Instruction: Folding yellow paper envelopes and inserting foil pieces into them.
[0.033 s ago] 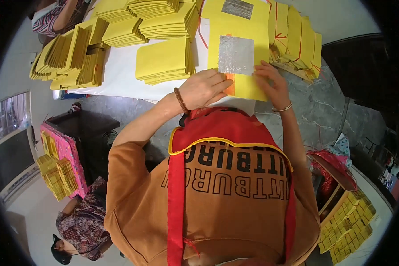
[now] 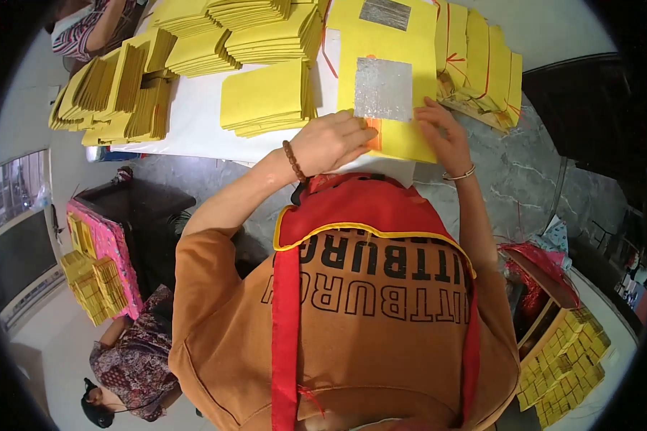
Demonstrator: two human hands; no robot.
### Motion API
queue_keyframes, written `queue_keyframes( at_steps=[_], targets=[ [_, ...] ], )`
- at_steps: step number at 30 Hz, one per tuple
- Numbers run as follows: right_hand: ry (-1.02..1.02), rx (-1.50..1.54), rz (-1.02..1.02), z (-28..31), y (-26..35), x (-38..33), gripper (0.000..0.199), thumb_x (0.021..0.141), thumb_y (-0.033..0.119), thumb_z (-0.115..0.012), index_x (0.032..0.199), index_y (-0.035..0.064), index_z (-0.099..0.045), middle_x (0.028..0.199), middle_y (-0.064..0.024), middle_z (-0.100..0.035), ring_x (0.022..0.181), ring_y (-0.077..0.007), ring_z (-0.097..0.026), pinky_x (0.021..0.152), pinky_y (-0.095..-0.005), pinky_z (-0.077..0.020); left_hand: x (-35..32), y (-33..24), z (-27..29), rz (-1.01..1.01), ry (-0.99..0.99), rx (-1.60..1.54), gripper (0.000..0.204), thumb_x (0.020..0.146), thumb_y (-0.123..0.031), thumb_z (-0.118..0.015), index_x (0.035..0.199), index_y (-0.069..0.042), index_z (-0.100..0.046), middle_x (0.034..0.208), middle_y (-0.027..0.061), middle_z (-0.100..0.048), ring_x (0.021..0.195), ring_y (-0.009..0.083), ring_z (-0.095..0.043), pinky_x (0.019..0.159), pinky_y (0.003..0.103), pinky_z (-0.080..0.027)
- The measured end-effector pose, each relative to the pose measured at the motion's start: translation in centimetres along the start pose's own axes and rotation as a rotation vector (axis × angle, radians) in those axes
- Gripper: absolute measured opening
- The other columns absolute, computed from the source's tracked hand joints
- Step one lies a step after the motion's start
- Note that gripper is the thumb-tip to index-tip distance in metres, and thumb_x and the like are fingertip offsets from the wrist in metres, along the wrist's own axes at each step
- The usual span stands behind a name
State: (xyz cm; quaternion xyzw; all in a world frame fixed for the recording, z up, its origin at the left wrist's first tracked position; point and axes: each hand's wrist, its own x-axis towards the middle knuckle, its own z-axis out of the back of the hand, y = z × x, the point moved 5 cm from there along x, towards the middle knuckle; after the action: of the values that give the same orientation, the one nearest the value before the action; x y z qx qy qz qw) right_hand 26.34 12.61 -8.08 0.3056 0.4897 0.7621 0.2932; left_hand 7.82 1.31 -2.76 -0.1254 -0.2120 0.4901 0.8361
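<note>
Large yellow paper sheets with silver foil squares lie on the table in front of me. The nearer foil square has an orange strip below it. My left hand, wearing a brown bead bracelet, has its fingers bent and closed over the near left edge of the sheet, beside that strip. At the sheet's right edge is my right hand, with a bangle on the wrist. Its fingers are partly spread and curved, with the tips near the paper; nothing shows held between them.
Folded yellow paper stacks stand left on the white tabletop, with more bundles tied in red at the right. A person's arm shows at far left. Another person is at lower left, by a pink-covered table.
</note>
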Motion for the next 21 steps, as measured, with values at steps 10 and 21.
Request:
queue_keyframes(
  at_steps=[10,21],
  targets=[
    [-0.01,0.188,-0.062,1.1,-0.5,-0.4,0.035,0.096,0.023,-0.035,0.1,0.0027,-0.064,0.11,-0.0102,-0.062,0.122,-0.0256,-0.044,0.101,-0.0351,-0.0323,1.6,3.7,-0.2,0.358,0.165,-0.576,0.018,0.085,-0.018,-0.059,0.089,-0.002,-0.065,0.079,0.0143,-0.064,0.074,0.0272,-0.062,0.066,0.035,-0.047],
    [-0.011,0.217,-0.11,1.9,-0.6,-0.9,0.043,0.098,0.026,-0.028,0.099,0.0014,-0.064,0.112,-0.0119,-0.06,0.123,-0.0256,-0.043,0.102,-0.0359,-0.0312,2.4,4.2,-1.0,0.393,0.228,-0.707,0.019,0.085,-0.014,-0.056,0.091,0.0,-0.065,0.069,0.0023,-0.061,0.063,0.0068,-0.053,0.059,0.024,-0.043]
  ],
)
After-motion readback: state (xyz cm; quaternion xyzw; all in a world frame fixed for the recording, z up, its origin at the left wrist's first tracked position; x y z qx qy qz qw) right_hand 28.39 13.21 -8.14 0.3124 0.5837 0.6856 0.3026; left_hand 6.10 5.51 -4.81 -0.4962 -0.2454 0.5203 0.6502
